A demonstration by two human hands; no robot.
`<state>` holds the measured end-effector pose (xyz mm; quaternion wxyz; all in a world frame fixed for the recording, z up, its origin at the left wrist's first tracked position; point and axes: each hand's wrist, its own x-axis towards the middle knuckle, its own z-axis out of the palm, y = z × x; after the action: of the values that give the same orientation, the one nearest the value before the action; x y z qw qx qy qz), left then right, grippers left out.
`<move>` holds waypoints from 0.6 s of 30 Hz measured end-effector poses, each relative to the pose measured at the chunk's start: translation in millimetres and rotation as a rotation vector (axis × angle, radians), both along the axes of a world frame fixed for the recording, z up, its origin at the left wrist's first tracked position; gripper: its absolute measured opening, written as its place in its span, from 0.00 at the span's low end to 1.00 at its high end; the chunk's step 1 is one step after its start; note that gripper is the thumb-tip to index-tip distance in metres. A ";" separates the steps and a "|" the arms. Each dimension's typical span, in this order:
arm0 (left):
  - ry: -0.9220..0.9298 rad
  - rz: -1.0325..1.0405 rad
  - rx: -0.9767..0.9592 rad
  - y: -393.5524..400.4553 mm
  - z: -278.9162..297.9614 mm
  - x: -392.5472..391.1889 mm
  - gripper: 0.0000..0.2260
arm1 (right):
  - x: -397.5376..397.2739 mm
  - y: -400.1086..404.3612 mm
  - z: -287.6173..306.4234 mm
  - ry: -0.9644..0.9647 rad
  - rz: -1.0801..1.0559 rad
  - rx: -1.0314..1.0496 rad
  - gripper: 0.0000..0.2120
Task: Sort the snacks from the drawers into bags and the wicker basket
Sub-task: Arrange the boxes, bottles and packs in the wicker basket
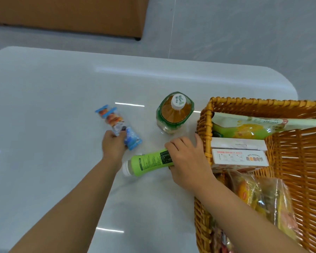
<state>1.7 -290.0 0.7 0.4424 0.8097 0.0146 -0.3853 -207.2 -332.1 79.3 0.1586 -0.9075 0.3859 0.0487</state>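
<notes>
You're gripping the blue snack packet [117,125] in your left hand [113,145] and the lying green bottle [150,162] in your right hand [188,159] mid-desk, just beside the wicker basket [204,125], risking knocking over the upright tea bottle [173,112] nearby.

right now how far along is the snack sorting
Partly done. The wicker basket already holds a cookie box and several snack bags. In hand: the left hand grips a blue snack pack, the right hand the lying green bottle. The tea bottle still stands on the table.
</notes>
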 end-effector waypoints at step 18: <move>0.423 0.045 -0.593 30.4 179.7 -83.1 0.18 | 13.5 -0.1 86.4 -0.554 -0.430 0.833 0.14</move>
<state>-81.4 -259.7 180.4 0.6534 0.5482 0.0111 -0.5220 -193.7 -332.2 165.7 0.6068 -0.6474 0.4546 -0.0772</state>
